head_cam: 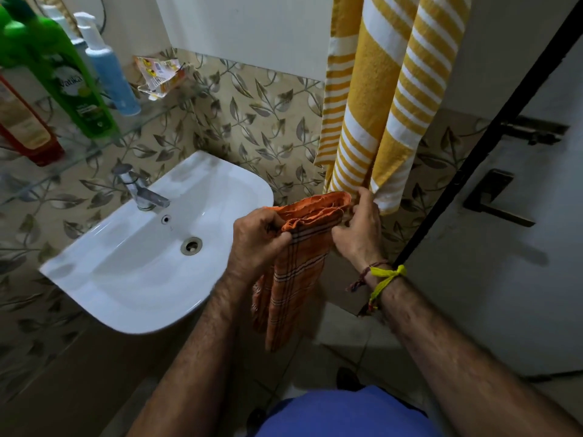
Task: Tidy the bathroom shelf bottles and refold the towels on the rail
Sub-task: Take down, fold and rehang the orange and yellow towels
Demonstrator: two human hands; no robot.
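The person holds an orange checked towel (293,272) with both hands in front of the body, just to the right of the white sink (132,266). The left hand (257,241) grips the bunched top edge of the towel, with fingers curled over the cloth, and the right hand (361,228) pinches the other end of the same edge, so the folded top lies between the two hands. From this edge the rest of the towel hangs straight down below the left hand, so its long axis is vertical and its free end points to the floor. The right wrist carries yellow and red threads (383,280). Just behind the right hand hangs a yellow and white striped towel (378,99), long and vertical too, with its lower edge near the fingers; the rail itself is out of view. On the glass shelf (94,146) at the upper left stand a green bottle (67,80) with the word "Vatika" on its label, a blue pump bottle (110,77) beside it and a red bottle (25,127) at the left edge, whose label is too blurred to read.
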